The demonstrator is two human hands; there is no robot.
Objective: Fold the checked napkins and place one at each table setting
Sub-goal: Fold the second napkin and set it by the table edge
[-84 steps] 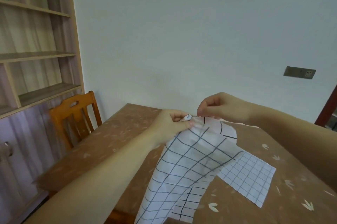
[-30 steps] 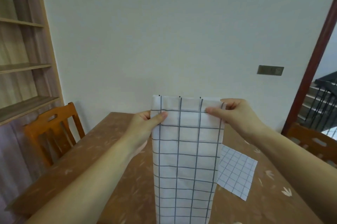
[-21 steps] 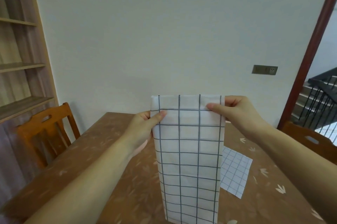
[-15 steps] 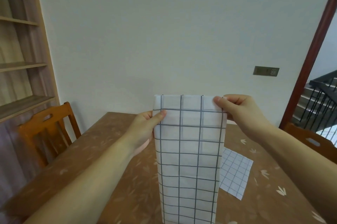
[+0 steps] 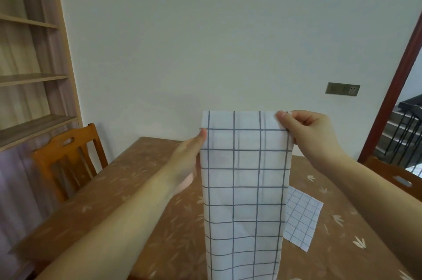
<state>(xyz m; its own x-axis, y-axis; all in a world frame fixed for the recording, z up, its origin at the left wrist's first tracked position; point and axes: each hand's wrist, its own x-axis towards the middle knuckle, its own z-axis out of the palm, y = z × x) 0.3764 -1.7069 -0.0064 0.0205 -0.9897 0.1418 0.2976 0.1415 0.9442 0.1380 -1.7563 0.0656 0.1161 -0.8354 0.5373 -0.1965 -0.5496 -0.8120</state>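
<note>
A white napkin with a large dark check (image 5: 244, 188) hangs upright in front of me as a long folded strip. My left hand (image 5: 189, 161) pinches its upper left edge, the fingers hidden behind the cloth. My right hand (image 5: 306, 133) pinches the upper right corner with thumb in front. The strip's lower end runs out of the frame. A second napkin with a finer check (image 5: 301, 218) lies flat on the table, partly hidden behind the hanging one.
The brown table (image 5: 127, 188) has a leaf-patterned cover. A wooden chair (image 5: 66, 161) stands at its left side, another chair (image 5: 397, 177) at the right. Wooden shelves (image 5: 29, 79) fill the left wall. A doorway with stairs (image 5: 406, 133) opens at right.
The loose, crumpled napkin has been drawn into a straight hanging strip. In the last half second my right hand shifted to the top right corner and my left thumb slid to the left edge.
</note>
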